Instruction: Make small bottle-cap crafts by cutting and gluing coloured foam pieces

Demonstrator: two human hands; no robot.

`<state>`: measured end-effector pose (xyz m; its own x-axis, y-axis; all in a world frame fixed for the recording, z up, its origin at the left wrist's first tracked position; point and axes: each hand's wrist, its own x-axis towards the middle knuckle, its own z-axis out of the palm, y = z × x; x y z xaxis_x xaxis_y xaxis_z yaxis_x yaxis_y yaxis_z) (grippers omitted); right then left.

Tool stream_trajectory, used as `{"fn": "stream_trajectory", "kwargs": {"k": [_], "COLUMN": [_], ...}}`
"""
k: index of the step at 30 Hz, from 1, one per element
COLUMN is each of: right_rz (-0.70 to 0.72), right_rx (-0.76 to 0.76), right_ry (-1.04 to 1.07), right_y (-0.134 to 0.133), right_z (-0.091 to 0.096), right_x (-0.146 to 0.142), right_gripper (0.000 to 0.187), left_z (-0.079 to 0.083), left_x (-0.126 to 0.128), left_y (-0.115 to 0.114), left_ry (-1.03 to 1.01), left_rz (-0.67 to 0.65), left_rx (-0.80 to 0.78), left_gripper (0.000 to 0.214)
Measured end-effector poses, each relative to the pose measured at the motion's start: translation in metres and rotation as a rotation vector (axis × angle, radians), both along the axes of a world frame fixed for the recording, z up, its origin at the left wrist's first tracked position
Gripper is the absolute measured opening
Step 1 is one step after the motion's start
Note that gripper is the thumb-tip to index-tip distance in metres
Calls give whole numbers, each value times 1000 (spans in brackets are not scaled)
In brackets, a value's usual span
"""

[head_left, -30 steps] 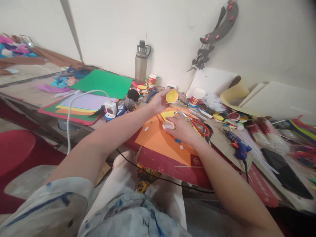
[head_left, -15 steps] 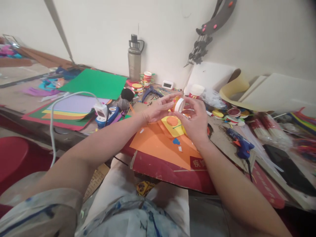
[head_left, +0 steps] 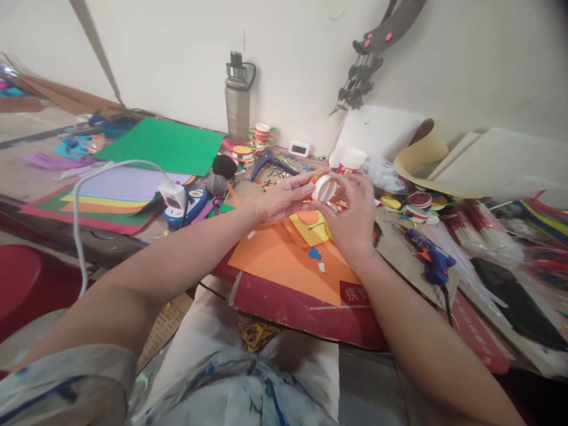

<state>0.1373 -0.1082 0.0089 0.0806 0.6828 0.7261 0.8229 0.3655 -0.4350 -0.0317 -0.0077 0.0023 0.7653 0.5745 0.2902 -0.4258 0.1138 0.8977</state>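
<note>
Between both hands, above the orange paper (head_left: 275, 260), is a short round paper-cup piece (head_left: 325, 188) with a white rim and red and yellow on its side. Its hollow face is turned to the right and toward me. My left hand (head_left: 286, 200) grips its left side between thumb and fingers. On the right edge, my right hand (head_left: 352, 222) pinches it, fingers curled over the top and thumb below. Under the hands lies a yellow paper piece (head_left: 316, 231), partly hidden, with a small blue paper shape (head_left: 315, 254) close by.
A blue glue gun (head_left: 432, 257) and a black phone (head_left: 517, 302) lie to the right. Behind stand a water bottle (head_left: 237, 100), a paper cup (head_left: 352, 160) and a small clock (head_left: 299, 148). Coloured sheets (head_left: 164, 145) and a corded power strip (head_left: 189, 207) are left.
The cup piece has turned a little between my hands, so more of its hollow face shows. Both hands keep their hold. My view has shifted slightly.
</note>
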Motion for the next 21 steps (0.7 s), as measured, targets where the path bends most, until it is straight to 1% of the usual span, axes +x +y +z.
{"fn": "stream_trajectory", "kwargs": {"k": [4, 7, 9, 11, 13, 14, 18, 21], "right_rz": [-12, -44, -54, -57, -53, -43, 48, 120], "right_rx": [14, -7, -21, -29, -29, -29, -105, -162], "right_ry": [-23, -65, -80, -45, 56, 131, 446, 565], "right_y": [1, 0, -1, 0, 2, 4, 11, 14], "right_z": [-2, -2, 0, 2, 2, 2, -3, -6], "right_x": [0, -3, -5, -4, 0, 2, 8, 5], "right_gripper": [50, 51, 53, 53, 48, 45, 37, 34], "left_z": [-1, 1, 3, 6, 11, 13, 20, 20], "left_x": [3, 6, 8, 9, 10, 10, 13, 14], "left_y": [-6, -12, -14, -14, -14, -13, -13, -15], "left_ry": [-1, 14, 2, -39, -81, -91, -87, -73], "left_rz": [-7, 37, 100, 161, 205, 221, 290, 313], "left_rx": [15, 43, 15, -62, -174, -234, -439, -505], "left_gripper": [61, 62, 54, 36, 21, 17, 25, 27]}}
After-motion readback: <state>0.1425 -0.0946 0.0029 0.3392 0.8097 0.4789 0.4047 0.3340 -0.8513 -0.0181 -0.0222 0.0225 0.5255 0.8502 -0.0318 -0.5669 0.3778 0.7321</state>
